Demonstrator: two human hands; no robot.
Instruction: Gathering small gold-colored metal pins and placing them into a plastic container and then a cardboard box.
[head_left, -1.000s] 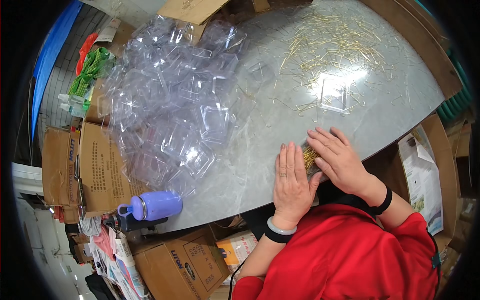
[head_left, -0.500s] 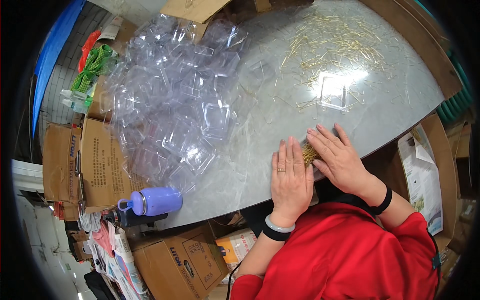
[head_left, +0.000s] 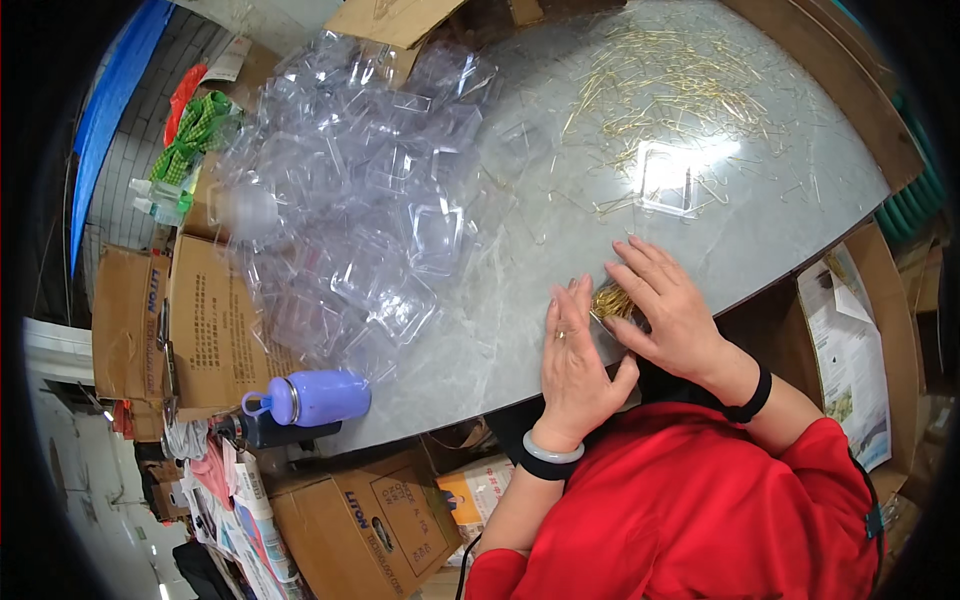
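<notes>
At the table's near edge, a small bundle of gold wire hooks (head_left: 612, 302) lies between my two hands. My left hand (head_left: 580, 370) stands partly on its side at the bundle's left, fingers stretched out and thumb apart. From the right, my right hand (head_left: 672, 312) leans over the bundle with long, straight fingers, its thumb against the wires. Part of the bundle is hidden under the right hand. Farther back, loose gold wire hooks (head_left: 670, 95) are spread over the grey table, and one clear plastic case (head_left: 668, 195) lies at their near side.
A large heap of clear plastic cases (head_left: 350, 200) covers the table's left side. A purple bottle (head_left: 330, 398) lies at the near left edge. Cardboard boxes (head_left: 215, 320) stand left of the table, and cardboard strips (head_left: 850, 100) wall its far right edge.
My left hand has tilted from lying flat onto its side, its thumb moving away from the bundle. My right hand has shifted slightly left, and more of the bundle shows.
</notes>
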